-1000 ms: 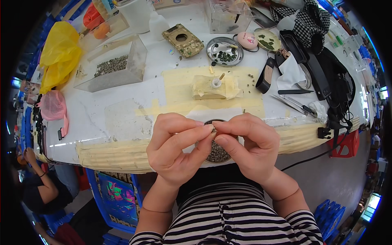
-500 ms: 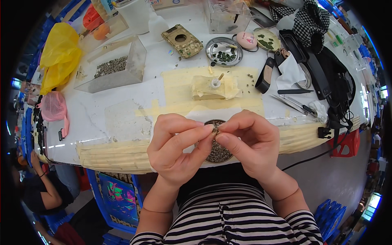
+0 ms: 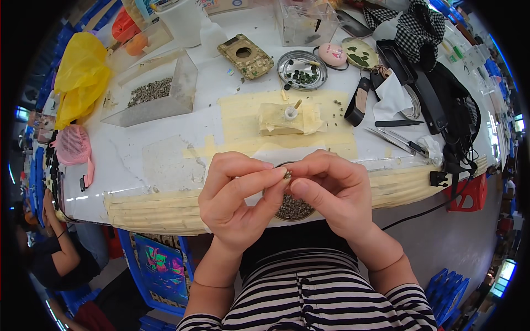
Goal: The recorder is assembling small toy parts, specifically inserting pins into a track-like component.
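1. Pinching a tiny metal part [image 3: 287, 174] between the fingertips of both hands, I hold it just above the near table edge, over a round dish [image 3: 292, 208] of small dark parts. The part is too small to tell its shape.
2. My left hand [image 3: 234, 201] has thumb and forefinger closed on the part from the left; the other fingers are curled.
3. My right hand [image 3: 331, 190] meets it from the right, thumb and forefinger pressed on the same part, so the fingertips of both hands touch.
4. The dish sits at the table [image 3: 165, 165] edge, mostly hidden behind my hands.
5. Beyond my hands, a patch of yellowish tape [image 3: 243, 118] covers the table; a taped block [image 3: 287, 117] with a small white ring stands on it.
6. Farther back lie a round metal tray [image 3: 302, 70] of dark green pieces, a pink oval [image 3: 332, 54] and a worn rectangular plate [image 3: 245, 55] with a round hole.
7. At back left, a clear box [image 3: 157, 91] holds grey bits; a yellow bag [image 3: 80, 77] lies at the left rim.
8. To the right, tweezers [image 3: 395, 138] and a black strap [image 3: 359, 102] rest on the table, well apart from my hands.
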Motion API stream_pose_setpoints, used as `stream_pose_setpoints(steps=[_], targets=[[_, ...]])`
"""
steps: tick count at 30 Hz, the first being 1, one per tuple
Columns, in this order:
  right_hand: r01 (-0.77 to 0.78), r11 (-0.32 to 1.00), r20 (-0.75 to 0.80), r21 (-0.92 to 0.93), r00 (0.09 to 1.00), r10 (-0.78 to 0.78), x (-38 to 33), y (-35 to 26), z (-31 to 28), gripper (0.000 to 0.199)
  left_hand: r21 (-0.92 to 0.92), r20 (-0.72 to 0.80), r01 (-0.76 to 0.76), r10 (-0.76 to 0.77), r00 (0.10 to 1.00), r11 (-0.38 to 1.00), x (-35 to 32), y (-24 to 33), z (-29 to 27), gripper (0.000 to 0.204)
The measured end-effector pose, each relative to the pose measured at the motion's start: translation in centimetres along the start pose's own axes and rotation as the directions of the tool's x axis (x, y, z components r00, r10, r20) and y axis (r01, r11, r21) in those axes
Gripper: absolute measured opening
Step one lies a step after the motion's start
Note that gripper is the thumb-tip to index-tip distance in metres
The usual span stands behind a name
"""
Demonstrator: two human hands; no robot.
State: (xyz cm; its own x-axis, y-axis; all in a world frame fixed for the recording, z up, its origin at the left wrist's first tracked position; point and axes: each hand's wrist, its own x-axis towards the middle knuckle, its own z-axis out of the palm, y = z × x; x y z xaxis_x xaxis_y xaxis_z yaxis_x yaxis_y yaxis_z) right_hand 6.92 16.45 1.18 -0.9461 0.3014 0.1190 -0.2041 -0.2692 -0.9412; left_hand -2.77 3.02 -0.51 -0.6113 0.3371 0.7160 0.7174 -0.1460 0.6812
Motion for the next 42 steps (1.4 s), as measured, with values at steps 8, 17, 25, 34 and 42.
stream_pose_setpoints(steps=[8, 17, 25, 34, 42], targets=[[0.257, 0.877, -0.005, -0.407, 0.959, -0.283, -0.13, -0.12, -0.14, 0.024, 0.067, 0.005, -0.016, 0.016, 1.000, 0.998, 0.00, 0.18, 0.02, 0.027], [0.047, 0.995, -0.070, -0.083, 0.996, -0.053, -0.25, 0.12, 0.33, 0.024, 0.047, 0.004, -0.011, 0.011, 1.000, 0.999, -0.07, 0.19, 0.09, 0.027], [0.201, 0.903, -0.042, -0.380, 0.971, -0.234, -0.37, -0.11, -0.06, 0.024, 0.083, 0.024, -0.008, 0.006, 1.000, 0.997, -0.13, 0.22, 0.12, 0.021], [0.011, 0.997, -0.061, -0.078, 0.998, -0.016, -0.31, -0.22, 0.36, 0.022, 0.073, 0.010, -0.015, 0.015, 1.000, 0.997, -0.07, 0.17, 0.16, 0.026], [0.145, 0.953, -0.058, -0.267, 0.984, -0.166, -0.34, -0.24, 0.03, 0.022, 0.107, 0.007, -0.021, 0.021, 1.000, 0.994, -0.10, 0.15, 0.24, 0.025]])
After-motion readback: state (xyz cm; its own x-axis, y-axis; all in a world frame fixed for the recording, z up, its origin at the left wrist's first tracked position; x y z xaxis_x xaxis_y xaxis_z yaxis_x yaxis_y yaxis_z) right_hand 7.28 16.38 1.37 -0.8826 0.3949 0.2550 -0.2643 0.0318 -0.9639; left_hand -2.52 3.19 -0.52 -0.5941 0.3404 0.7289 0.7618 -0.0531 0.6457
